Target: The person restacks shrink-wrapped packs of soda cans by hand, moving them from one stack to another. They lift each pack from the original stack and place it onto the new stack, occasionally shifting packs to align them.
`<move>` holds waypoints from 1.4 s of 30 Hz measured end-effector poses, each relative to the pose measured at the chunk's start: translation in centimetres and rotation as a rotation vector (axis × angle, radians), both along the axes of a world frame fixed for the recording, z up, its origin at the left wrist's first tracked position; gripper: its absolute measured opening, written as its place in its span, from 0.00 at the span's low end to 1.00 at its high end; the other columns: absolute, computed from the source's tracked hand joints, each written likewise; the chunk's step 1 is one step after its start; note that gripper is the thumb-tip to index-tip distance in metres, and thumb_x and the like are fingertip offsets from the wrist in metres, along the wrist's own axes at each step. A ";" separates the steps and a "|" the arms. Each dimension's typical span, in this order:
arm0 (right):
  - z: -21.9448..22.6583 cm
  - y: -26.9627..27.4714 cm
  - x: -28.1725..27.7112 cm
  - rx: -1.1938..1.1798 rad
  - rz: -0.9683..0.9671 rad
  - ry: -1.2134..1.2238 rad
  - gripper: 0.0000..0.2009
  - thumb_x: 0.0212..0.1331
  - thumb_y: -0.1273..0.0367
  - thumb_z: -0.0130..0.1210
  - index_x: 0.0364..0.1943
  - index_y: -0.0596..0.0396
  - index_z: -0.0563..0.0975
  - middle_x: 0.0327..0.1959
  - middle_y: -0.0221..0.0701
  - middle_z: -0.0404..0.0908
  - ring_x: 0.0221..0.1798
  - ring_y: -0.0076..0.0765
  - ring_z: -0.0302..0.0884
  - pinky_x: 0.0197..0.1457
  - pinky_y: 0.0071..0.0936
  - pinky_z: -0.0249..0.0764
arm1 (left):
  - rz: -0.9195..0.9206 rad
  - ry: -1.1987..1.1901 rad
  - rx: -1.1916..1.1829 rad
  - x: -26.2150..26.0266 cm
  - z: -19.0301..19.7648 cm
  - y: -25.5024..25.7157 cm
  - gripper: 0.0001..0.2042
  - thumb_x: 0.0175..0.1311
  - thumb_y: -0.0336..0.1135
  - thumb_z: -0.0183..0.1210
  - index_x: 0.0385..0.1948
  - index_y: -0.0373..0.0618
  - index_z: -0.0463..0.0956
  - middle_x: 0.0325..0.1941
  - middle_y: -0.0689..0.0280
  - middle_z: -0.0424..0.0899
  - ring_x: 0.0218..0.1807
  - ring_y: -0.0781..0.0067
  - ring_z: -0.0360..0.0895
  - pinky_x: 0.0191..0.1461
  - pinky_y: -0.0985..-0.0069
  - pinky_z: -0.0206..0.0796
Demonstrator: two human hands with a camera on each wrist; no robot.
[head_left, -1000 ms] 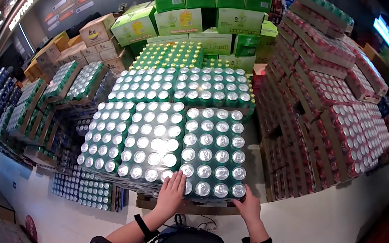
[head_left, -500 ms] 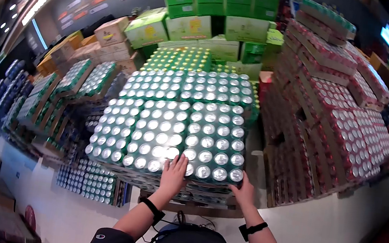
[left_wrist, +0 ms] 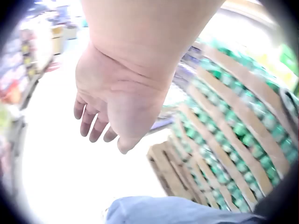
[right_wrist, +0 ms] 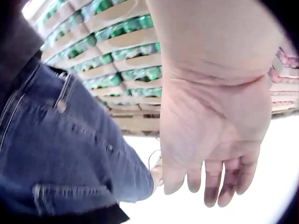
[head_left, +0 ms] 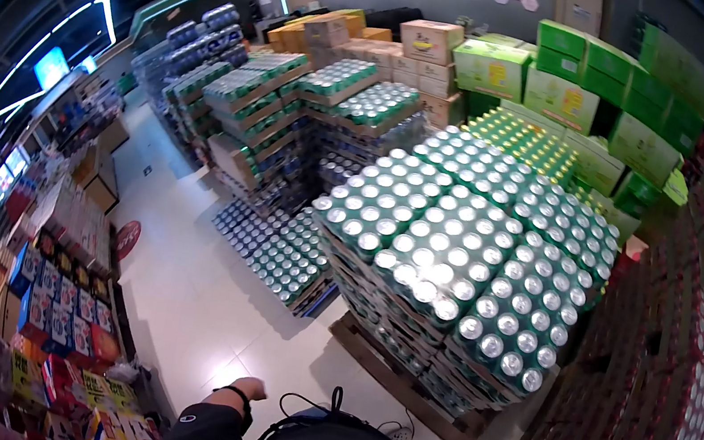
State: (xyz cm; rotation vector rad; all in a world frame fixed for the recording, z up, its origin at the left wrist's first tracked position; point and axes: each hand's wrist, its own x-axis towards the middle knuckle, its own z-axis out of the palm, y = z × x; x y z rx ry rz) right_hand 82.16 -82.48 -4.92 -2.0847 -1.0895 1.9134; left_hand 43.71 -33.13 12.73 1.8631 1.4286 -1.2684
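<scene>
My left hand [head_left: 250, 388] hangs low beside my body, away from the goods. In the left wrist view its fingers are loosely extended and hold nothing. The right hand [right_wrist: 215, 126] is out of the head view; its own wrist view has it hanging by the jeans [right_wrist: 74, 140], palm showing, fingers loose and bare. Ahead to the right rises a stack of shrink-wrapped green can packs [head_left: 448, 242] with silver lids, layered with cardboard on a wooden pallet [head_left: 391, 380]. Neither hand touches it.
Red can packs [head_left: 701, 359] tower along the right. Green cartons [head_left: 562, 101] stand at the back. Low can packs [head_left: 289, 252] sit on the floor left of the pallet. Shelves with boxed goods [head_left: 64, 315] line the left, across a pale floor [head_left: 189, 287].
Both hands have left the front can pack of the stack and dropped to my sides. The head view has swung left, bringing the left aisle and shelves into sight.
</scene>
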 end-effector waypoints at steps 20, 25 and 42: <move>10.4 48.0 -10.5 0.376 -0.044 -0.381 0.20 0.51 0.58 0.54 0.42 0.60 0.77 0.40 0.44 0.80 0.46 0.48 0.77 0.50 0.37 0.71 | 0.894 -0.355 0.104 -42.7 -14.6 -9.1 0.20 0.55 0.48 0.53 0.38 0.40 0.80 0.41 0.52 0.82 0.46 0.53 0.77 0.51 0.62 0.67; 15.4 56.0 -18.8 0.215 0.234 -0.433 0.20 0.52 0.58 0.54 0.44 0.59 0.77 0.43 0.42 0.80 0.47 0.46 0.76 0.51 0.35 0.71 | 0.976 -0.394 0.137 -48.3 -14.3 -3.2 0.21 0.54 0.46 0.53 0.42 0.39 0.78 0.44 0.50 0.80 0.50 0.51 0.75 0.54 0.62 0.66; 1.0 95.5 -27.7 0.323 0.555 -0.379 0.22 0.51 0.55 0.54 0.46 0.53 0.78 0.43 0.43 0.80 0.46 0.49 0.76 0.51 0.38 0.70 | 1.334 -0.362 -0.013 -58.4 -9.3 19.5 0.21 0.59 0.47 0.51 0.43 0.37 0.76 0.37 0.62 0.83 0.36 0.68 0.80 0.39 0.69 0.71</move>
